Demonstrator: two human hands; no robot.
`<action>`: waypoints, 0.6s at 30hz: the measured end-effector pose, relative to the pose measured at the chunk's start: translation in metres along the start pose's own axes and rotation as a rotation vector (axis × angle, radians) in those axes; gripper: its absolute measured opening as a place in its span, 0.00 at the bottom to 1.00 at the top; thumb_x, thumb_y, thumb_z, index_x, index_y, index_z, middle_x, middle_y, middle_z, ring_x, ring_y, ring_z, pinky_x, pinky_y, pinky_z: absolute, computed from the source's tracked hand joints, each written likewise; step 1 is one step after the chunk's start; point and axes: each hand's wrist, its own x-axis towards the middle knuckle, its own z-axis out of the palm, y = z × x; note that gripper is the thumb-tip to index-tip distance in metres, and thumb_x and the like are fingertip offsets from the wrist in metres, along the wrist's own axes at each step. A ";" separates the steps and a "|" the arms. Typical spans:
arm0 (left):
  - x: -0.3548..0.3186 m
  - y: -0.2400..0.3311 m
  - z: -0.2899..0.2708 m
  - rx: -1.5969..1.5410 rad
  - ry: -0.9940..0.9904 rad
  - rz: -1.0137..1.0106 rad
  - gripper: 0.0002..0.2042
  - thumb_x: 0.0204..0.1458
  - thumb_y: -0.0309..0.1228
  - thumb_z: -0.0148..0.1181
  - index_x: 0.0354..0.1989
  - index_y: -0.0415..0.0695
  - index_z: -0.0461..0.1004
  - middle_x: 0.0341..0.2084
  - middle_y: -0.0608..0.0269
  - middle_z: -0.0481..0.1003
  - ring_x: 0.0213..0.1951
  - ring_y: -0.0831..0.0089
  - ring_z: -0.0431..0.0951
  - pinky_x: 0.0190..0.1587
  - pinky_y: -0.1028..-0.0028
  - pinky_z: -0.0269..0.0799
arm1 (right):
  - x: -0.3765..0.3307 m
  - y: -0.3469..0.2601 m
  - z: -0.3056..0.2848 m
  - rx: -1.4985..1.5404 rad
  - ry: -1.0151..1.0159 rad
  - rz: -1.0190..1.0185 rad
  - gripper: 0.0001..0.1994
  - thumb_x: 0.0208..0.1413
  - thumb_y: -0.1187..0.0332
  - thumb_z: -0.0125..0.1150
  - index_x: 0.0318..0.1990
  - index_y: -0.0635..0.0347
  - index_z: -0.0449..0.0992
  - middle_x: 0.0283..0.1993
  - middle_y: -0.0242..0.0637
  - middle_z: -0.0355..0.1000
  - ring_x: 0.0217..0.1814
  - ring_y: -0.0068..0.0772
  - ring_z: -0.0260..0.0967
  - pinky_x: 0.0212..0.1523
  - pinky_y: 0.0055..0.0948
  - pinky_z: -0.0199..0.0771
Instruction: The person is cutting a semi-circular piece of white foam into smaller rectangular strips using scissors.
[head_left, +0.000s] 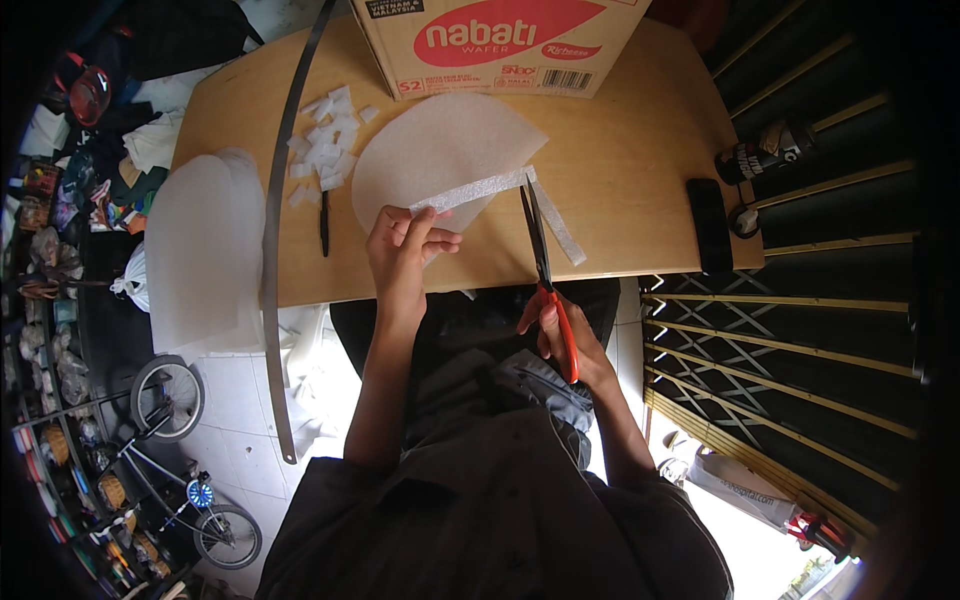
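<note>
My left hand [400, 250] pinches one end of a narrow whitish strip [470, 190] between thumb and fingers, just above the table's near edge. My right hand [570, 335] grips a pair of scissors [567, 340] by its orange handles. The dark blades reach up to the strip's far right end, where it bends and a second length slants down to the right. Whether the blades are closed on it I cannot tell. Beneath the strip lies a large rounded whitish sheet [440, 130]. A pile of small white cut pieces [328, 140] is to its left, with a dark pen [324, 224] below.
A cardboard box [480, 75] stands at the back of the wooden table [640, 180]. Rounded translucent sheets [205, 250] overhang the left edge, beside a long dark flat band [275, 200]. A phone [709, 225] and a black can [765, 155] lie right, near a folding gate [780, 310].
</note>
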 end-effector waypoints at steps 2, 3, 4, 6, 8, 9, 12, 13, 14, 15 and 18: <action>-0.003 0.002 -0.001 -0.005 0.019 0.013 0.08 0.60 0.25 0.58 0.32 0.42 0.64 0.35 0.48 0.79 0.27 0.65 0.82 0.32 0.69 0.79 | -0.007 -0.002 0.007 0.038 0.034 -0.021 0.40 0.60 0.29 0.38 0.36 0.67 0.70 0.28 0.46 0.75 0.34 0.45 0.77 0.38 0.39 0.74; -0.005 0.001 -0.001 -0.003 0.029 0.016 0.08 0.60 0.24 0.58 0.32 0.42 0.64 0.35 0.48 0.79 0.27 0.65 0.82 0.32 0.69 0.79 | -0.009 -0.001 0.010 0.062 0.051 -0.029 0.40 0.60 0.29 0.38 0.36 0.67 0.70 0.28 0.46 0.75 0.36 0.47 0.77 0.40 0.40 0.74; -0.006 -0.001 -0.001 0.004 0.022 0.016 0.08 0.60 0.24 0.58 0.32 0.42 0.64 0.35 0.48 0.79 0.27 0.65 0.82 0.32 0.70 0.79 | -0.011 0.000 0.012 0.051 0.045 -0.022 0.40 0.60 0.29 0.38 0.35 0.67 0.70 0.28 0.46 0.75 0.36 0.47 0.77 0.40 0.40 0.74; -0.011 -0.004 0.000 0.015 0.009 0.013 0.09 0.60 0.24 0.58 0.32 0.42 0.63 0.35 0.48 0.79 0.27 0.66 0.82 0.32 0.70 0.79 | -0.015 0.000 0.015 0.027 0.032 -0.005 0.41 0.59 0.28 0.38 0.35 0.67 0.70 0.28 0.47 0.76 0.35 0.46 0.78 0.39 0.39 0.74; -0.019 -0.008 0.001 0.036 -0.021 0.016 0.09 0.60 0.24 0.58 0.33 0.41 0.63 0.35 0.47 0.79 0.27 0.66 0.82 0.31 0.71 0.79 | -0.016 0.001 0.019 -0.025 0.016 0.021 0.41 0.59 0.28 0.38 0.34 0.67 0.71 0.27 0.46 0.75 0.34 0.47 0.78 0.39 0.40 0.74; -0.023 -0.009 0.001 0.046 -0.037 0.015 0.09 0.60 0.24 0.58 0.33 0.41 0.63 0.35 0.47 0.79 0.26 0.67 0.81 0.31 0.71 0.79 | -0.016 0.002 0.020 -0.050 0.009 0.036 0.41 0.59 0.28 0.38 0.34 0.67 0.71 0.26 0.45 0.75 0.34 0.47 0.78 0.38 0.40 0.74; -0.038 -0.009 -0.002 0.074 -0.057 -0.029 0.08 0.60 0.24 0.58 0.33 0.40 0.63 0.35 0.47 0.79 0.26 0.67 0.81 0.30 0.72 0.79 | -0.019 0.010 0.024 -0.020 -0.001 0.042 0.41 0.59 0.27 0.38 0.32 0.67 0.71 0.23 0.44 0.74 0.32 0.48 0.78 0.37 0.40 0.75; -0.041 -0.009 -0.004 0.085 -0.053 -0.037 0.08 0.60 0.24 0.58 0.33 0.40 0.63 0.35 0.47 0.79 0.26 0.67 0.81 0.30 0.72 0.79 | -0.020 0.010 0.025 -0.020 0.005 0.043 0.42 0.59 0.27 0.38 0.31 0.67 0.71 0.23 0.44 0.74 0.31 0.48 0.78 0.36 0.40 0.75; -0.044 -0.010 -0.006 0.095 -0.048 -0.045 0.08 0.60 0.24 0.58 0.33 0.40 0.63 0.35 0.46 0.79 0.26 0.68 0.81 0.30 0.72 0.79 | -0.020 0.009 0.026 -0.019 0.010 0.044 0.42 0.59 0.27 0.38 0.30 0.67 0.71 0.22 0.43 0.74 0.30 0.48 0.78 0.36 0.40 0.75; -0.046 -0.011 -0.008 0.104 -0.044 -0.053 0.08 0.60 0.24 0.58 0.34 0.40 0.64 0.35 0.46 0.79 0.26 0.68 0.81 0.29 0.72 0.79 | -0.021 0.008 0.027 -0.021 0.016 0.045 0.42 0.59 0.27 0.38 0.30 0.67 0.71 0.21 0.43 0.74 0.29 0.48 0.78 0.35 0.40 0.75; -0.049 -0.017 -0.016 0.113 -0.048 -0.044 0.08 0.60 0.23 0.58 0.34 0.40 0.64 0.34 0.46 0.79 0.25 0.68 0.81 0.28 0.73 0.78 | -0.021 0.009 0.031 -0.013 0.033 0.069 0.44 0.56 0.25 0.36 0.29 0.68 0.71 0.20 0.38 0.73 0.13 0.26 0.69 0.17 0.26 0.68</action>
